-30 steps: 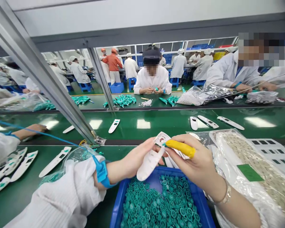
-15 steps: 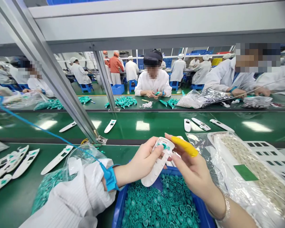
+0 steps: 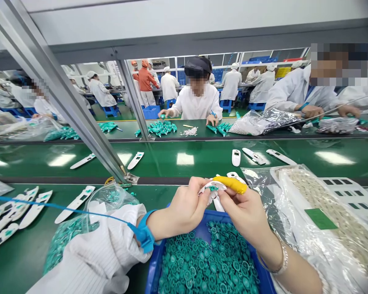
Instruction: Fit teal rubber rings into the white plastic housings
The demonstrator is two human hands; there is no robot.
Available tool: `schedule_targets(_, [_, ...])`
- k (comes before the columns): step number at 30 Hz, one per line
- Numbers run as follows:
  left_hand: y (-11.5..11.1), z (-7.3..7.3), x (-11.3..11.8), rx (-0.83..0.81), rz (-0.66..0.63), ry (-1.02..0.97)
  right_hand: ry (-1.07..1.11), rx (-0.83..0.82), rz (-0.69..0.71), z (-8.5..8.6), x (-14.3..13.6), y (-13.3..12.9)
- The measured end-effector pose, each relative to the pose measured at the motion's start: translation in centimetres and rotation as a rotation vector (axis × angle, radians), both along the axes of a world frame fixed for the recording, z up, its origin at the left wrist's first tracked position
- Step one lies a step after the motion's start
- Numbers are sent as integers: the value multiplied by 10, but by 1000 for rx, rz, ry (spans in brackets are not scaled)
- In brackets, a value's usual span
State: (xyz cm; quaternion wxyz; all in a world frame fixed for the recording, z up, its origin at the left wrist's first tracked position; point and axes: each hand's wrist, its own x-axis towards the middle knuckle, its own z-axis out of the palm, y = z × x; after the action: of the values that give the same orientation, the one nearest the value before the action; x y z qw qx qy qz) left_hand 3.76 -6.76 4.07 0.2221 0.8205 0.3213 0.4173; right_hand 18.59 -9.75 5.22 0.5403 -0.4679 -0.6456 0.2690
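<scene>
Both my hands hold a white plastic shell point(image 3: 220, 185) above the bin, tilted so that its end faces me. A small green piece point(image 3: 213, 188) sits inside it. My left hand point(image 3: 187, 206), with a blue strap at the wrist, pinches the shell's left side. My right hand point(image 3: 247, 210) grips the right side, a yellow cover on its index finger. Beneath them stands a blue bin point(image 3: 153, 265) with many loose green ring-shaped pieces point(image 3: 202, 261). Fingers hide much of the shell.
More white shells point(image 3: 29, 210) lie at left, others on the green conveyor belt point(image 3: 184, 171). A bag of green parts point(image 3: 64, 241) is beside my left arm. Clear plastic bags point(image 3: 334, 220) cover the right side. A metal post point(image 3: 67, 98) rises at left; a co-worker point(image 3: 198, 98) sits opposite.
The shell has been turned from lying lengthwise to end-on, with both hands still on it. My right fingers have closed in on its edge. Across the belt, the co-worker's hands have moved apart.
</scene>
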Motion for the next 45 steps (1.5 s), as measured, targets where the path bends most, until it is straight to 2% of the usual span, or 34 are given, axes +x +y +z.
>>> schedule_targets(4, [1, -6, -2, 80, 3, 13, -15, 1, 1, -2, 1, 5])
schedule_targets(7, [21, -7, -3, -43, 25, 82, -68, -29, 5, -6, 6, 13])
schedule_targets(9, [53, -7, -4, -151, 144, 169, -118, -52, -23, -11, 11, 15])
schedule_targets(12, [124, -13, -12, -204, 385, 253, -254, -110, 18, -18, 17, 5])
schedule_targets(15, [187, -28, -28, -278, 585, 306, -488, -144, 199, -24, 25, -7])
schedule_targets(17, [211, -42, -42, -347, 716, 347, -605, -141, 219, -26, 35, -4])
schedule_targets(21, [221, -61, -65, -429, 937, 413, -724, -221, 19, -20, 68, 28])
schedule_targets(23, [221, -61, -68, -418, 1003, 433, -758, -260, -33, -12, 76, 37])
schedule_targets(24, [222, -58, -65, -397, 1009, 444, -766, -268, -5, -9, 75, 37])
schedule_targets(26, [227, -49, -47, -340, 947, 478, -786, -268, 198, -7, 65, 26])
schedule_targets(28, [232, -42, -10, -286, 787, 526, -842, -278, 461, -11, 51, 10])
schedule_targets(29, [234, -41, 15, -267, 681, 548, -873, -295, 529, -15, 45, 2])
schedule_targets(30, [235, -42, 41, -253, 569, 565, -897, -321, 541, -20, 41, -5])
schedule_targets(33, [228, -61, 118, -227, 289, 571, -879, -421, 389, -35, 43, -16])
schedule_targets(35, [218, -77, 152, -248, 216, 562, -838, -441, 344, -42, 49, -20])
schedule_targets(36, [213, -83, 162, -261, 204, 556, -833, -429, 351, -44, 52, -21])
schedule_targets(38, [207, -90, 166, -289, 207, 540, -863, -387, 395, -46, 52, -23])
schedule_targets(40, [208, -87, 155, -320, 220, 519, -947, -340, 443, -48, 48, -23])
schedule_targets(42, [214, -75, 134, -364, 236, 493, -1074, -301, 484, -52, 40, -20])
schedule_targets(45, [218, -48, 95, -445, 247, 419, -1255, -249, 558, -59, 31, -14])
